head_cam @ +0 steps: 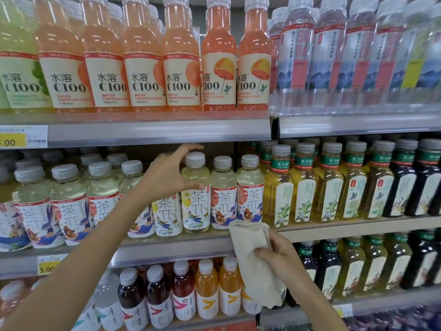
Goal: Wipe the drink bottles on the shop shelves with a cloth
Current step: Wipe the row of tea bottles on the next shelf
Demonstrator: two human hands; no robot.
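A row of pale tea bottles with white caps and illustrated labels stands on the middle shelf (167,247). My left hand (167,177) reaches up to one of them, a pale yellow tea bottle (195,211). Its index finger arches above the cap and its thumb lies at the bottle's shoulder, and the hand is spread and grips nothing. Lower and to the right, my right hand (279,256) pinches a folded beige cloth (253,259). The cloth hangs in front of the shelf edge, just below the tea bottles and apart from them.
Orange C100 bottles (143,68) and clear soda bottles (334,56) fill the top shelf. Yellow and dark tea bottles (334,187) stand to the right on the middle shelf. Small juice bottles (205,290) line the bottom shelf. Yellow price tags (12,140) sit on the shelf edges.
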